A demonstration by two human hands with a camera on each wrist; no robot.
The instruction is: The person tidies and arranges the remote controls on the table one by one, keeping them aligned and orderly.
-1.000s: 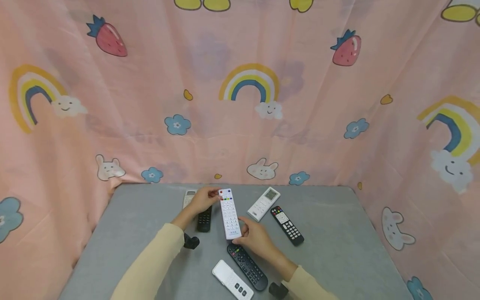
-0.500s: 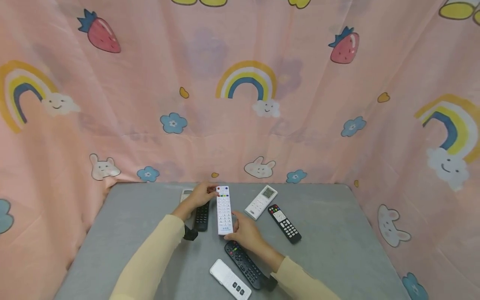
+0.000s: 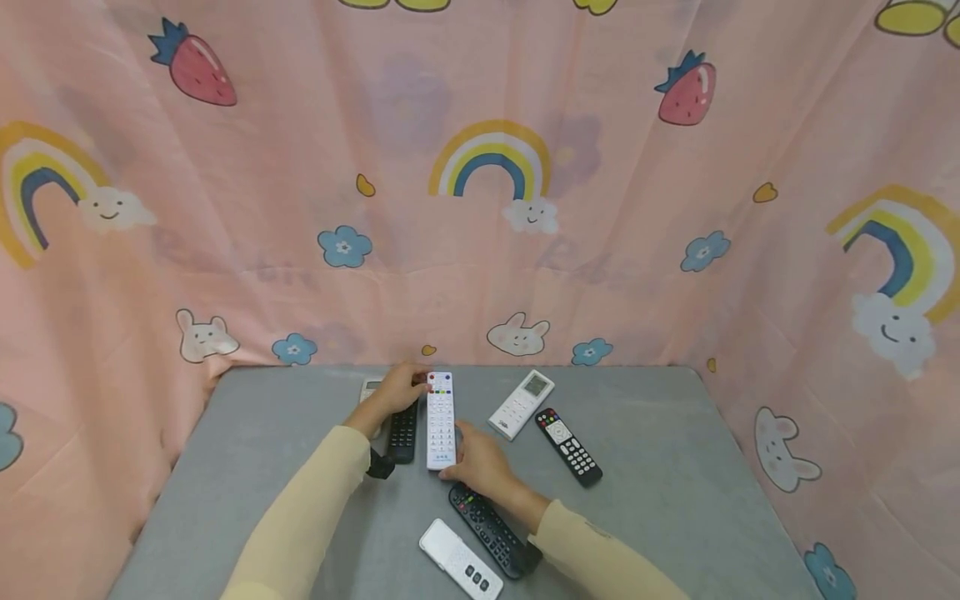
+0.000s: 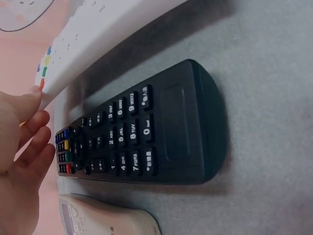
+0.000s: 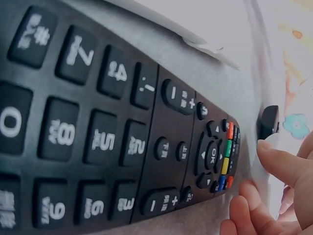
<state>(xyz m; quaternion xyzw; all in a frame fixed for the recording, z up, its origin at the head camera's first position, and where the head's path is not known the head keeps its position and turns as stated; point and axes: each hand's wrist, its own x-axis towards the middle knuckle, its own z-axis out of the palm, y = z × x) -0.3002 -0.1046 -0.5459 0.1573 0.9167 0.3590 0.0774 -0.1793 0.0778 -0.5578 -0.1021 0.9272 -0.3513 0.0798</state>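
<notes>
A white remote control (image 3: 440, 421) with small coloured buttons stands lengthwise between both hands. My left hand (image 3: 397, 392) pinches its far end at the left edge; in the left wrist view the thumb presses beside the red button. At the near right corner, my right hand (image 3: 483, 458) holds it between thumb and fingers. Whether the whole remote touches the table cannot be told. Just left of it lies a black remote (image 4: 176, 122), and a beige remote (image 4: 107, 218) lies beyond that, partly hidden by my left hand. Below my right hand is a dark remote (image 5: 122, 137).
A white remote with a display (image 3: 521, 406) and a black remote with white keys (image 3: 570, 447) lie to the right. Near the front is a white remote with dark buttons (image 3: 460, 560). A pink patterned curtain (image 3: 480, 275) hangs behind the grey table (image 3: 660, 500).
Both hands have brought the white remote leftward, close alongside the black one, and turned it from slightly slanted to nearly straight. The other remotes have stayed in place; the head view has shifted slightly.
</notes>
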